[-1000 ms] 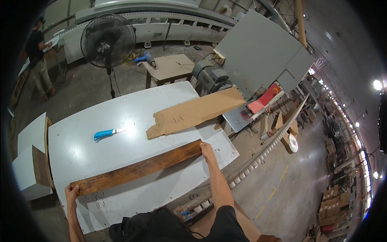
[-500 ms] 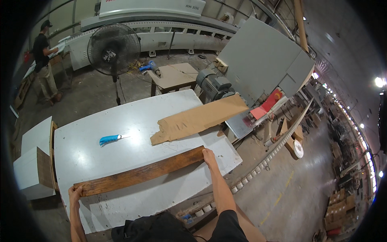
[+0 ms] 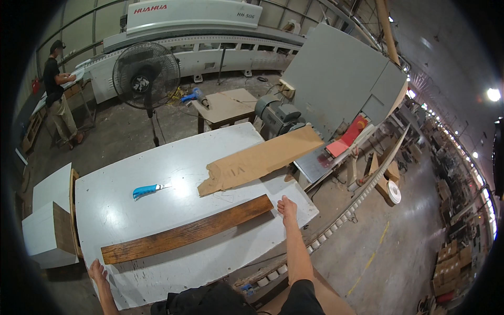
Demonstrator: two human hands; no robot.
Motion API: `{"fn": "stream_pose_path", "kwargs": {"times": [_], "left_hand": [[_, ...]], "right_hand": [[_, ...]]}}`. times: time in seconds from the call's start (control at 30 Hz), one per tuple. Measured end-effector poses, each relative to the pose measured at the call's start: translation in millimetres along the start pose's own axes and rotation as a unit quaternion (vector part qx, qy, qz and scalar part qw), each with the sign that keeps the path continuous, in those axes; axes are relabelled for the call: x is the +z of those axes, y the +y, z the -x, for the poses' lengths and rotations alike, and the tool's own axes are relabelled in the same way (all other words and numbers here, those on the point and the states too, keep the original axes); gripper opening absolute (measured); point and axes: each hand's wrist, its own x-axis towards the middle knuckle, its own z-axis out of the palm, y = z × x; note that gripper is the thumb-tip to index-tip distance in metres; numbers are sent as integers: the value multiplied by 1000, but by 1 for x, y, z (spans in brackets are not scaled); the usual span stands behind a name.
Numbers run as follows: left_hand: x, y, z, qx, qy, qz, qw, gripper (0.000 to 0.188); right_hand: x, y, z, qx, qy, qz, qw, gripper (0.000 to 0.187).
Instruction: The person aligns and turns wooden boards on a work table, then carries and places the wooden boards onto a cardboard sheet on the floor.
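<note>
A dark brown wood-grain board [image 3: 186, 229] lies lengthwise on the white tabletop [image 3: 173, 283], slanting up toward the right. Just off its left end is my left hand [image 3: 97, 271], open, its fingers apart and nothing in them. My right hand [image 3: 286, 207] is beyond the opposite end, a small gap from the board, with fingers loosely bent, apart and empty. A blue-handled knife [image 3: 145, 191] rests on the table behind the board, blade to the right. Farther right, a torn-ended strip of brown cardboard [image 3: 262, 159] reaches past the table's far edge.
A standing fan [image 3: 146, 76], a small table [image 3: 226, 106] with a heat gun [image 3: 199, 98], and a motor [image 3: 276, 114] stand beyond the tabletop. White panels [image 3: 50, 231] are at the left. A person [image 3: 62, 94] works at the far left. A roller rail [image 3: 341, 212] runs along the right.
Both hands have let go of the board and moved outward from its ends. The board now lies free on the table. The whole view has shifted slightly.
</note>
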Motion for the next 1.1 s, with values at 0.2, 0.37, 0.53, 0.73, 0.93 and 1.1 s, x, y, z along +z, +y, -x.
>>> {"fn": "stream_pose_path", "kwargs": {"times": [0.2, 0.37, 0.53, 0.73, 0.93, 1.1], "left_hand": [[-26, -6, 6, 21, -32, 21, 999, 48], [5, 18, 45, 40, -15, 30, 999, 40], [28, 31, 63, 58, -25, 25, 998, 34], [54, 56, 92, 88, -55, 35, 994, 29], [67, 63, 98, 82, -88, 40, 992, 27], [72, 61, 100, 86, -107, 42, 990, 27]], "right_hand": [[-11, -18, 1, 27, 111, -101, 988, 51], [-11, -25, 3, 32, 124, -120, 984, 55], [-6, -30, 1, 24, 123, -145, 981, 54], [-7, -33, -11, 23, 130, -195, 972, 57], [-5, -45, -29, 6, 127, -268, 955, 57], [12, -64, -47, -11, 113, -294, 949, 67]]}}
